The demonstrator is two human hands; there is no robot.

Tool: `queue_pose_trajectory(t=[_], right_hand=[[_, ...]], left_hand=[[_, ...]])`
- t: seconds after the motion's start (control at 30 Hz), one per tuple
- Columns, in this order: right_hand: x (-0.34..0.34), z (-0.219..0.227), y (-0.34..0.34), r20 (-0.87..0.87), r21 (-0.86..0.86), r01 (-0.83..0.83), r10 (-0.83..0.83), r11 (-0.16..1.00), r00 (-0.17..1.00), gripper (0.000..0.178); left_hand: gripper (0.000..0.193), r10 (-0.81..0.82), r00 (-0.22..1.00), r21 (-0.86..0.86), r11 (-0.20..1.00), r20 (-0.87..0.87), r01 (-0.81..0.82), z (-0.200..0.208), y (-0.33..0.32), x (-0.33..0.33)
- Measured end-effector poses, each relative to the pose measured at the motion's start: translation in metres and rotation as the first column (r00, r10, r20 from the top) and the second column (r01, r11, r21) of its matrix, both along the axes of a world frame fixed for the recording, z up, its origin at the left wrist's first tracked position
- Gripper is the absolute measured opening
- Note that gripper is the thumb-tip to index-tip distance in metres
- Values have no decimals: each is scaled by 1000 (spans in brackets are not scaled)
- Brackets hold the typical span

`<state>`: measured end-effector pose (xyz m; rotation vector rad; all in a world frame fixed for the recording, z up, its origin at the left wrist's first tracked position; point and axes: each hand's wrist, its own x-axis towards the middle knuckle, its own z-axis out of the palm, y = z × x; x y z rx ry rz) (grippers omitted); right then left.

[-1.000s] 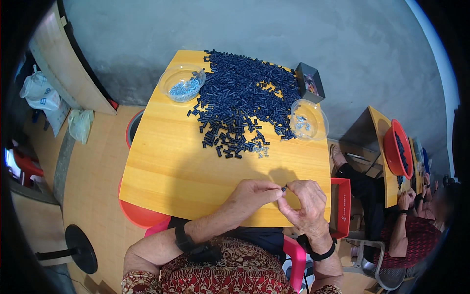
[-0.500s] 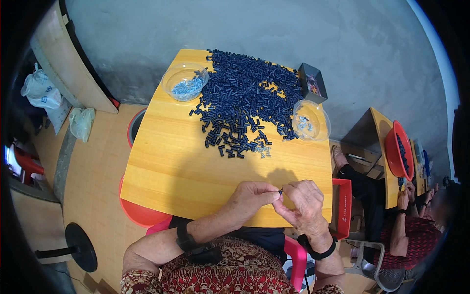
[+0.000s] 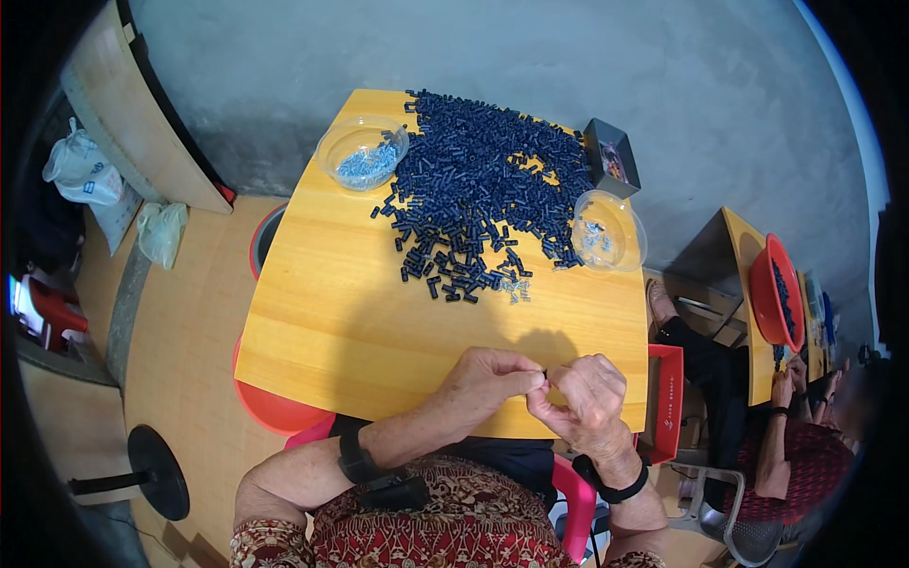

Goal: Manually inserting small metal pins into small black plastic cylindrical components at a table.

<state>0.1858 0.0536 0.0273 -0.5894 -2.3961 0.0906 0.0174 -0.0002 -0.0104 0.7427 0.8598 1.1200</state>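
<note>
Over the near edge of the yellow table, my left hand (image 3: 488,383) pinches a small black plastic piece (image 3: 544,376) between thumb and forefinger. Facing it, my right hand (image 3: 589,398) is closed with its fingertips meeting the left ones; whatever it grips is too small and hidden to name. A large pile of short black tubular plastic pieces (image 3: 492,170) covers the far part of the table. Small silvery metal parts (image 3: 516,290) lie at the pile's near edge.
Two clear round tubs, left (image 3: 327,151) and right (image 3: 625,248), hold small metallic parts. A dark box (image 3: 625,185) stands at the far right corner. Red basins and a red crate (image 3: 668,402) flank the table. At right, a co-worker (image 3: 786,450) sits by another red basin (image 3: 765,289).
My fingertips have drawn closer over the black piece, so less of it shows. The whole view has shifted slightly; the pile and tubs look unchanged.
</note>
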Motion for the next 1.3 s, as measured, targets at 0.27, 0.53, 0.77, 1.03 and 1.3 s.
queue_pose_trajectory(t=[0.27, 0.53, 0.77, 1.03, 1.3], right_hand=[[-12, -5, 2, -126, -82, 8, -19, 997, 992, 22], [-29, 6, 2, 74, -140, -38, 48, 989, 996, 31], [-26, -3, 21, 145, -129, -26, 44, 991, 988, 16], [-37, 5, 44, 194, -147, 14, 15, 989, 981, 9], [-67, -4, 53, 112, -247, -25, 55, 969, 992, 7]], left_hand=[[23, 17, 998, -142, 990, 55, -9, -1, 0, -12], [18, 438, 861, 121, 899, -259, -421, 26, -11, -102], [21, 874, 434, 29, 450, -219, -892, -15, -79, -258], [15, 847, 439, -239, 379, -298, -894, -163, -132, -310], [16, 797, 496, -273, 420, -346, -866, -163, -130, -307]])
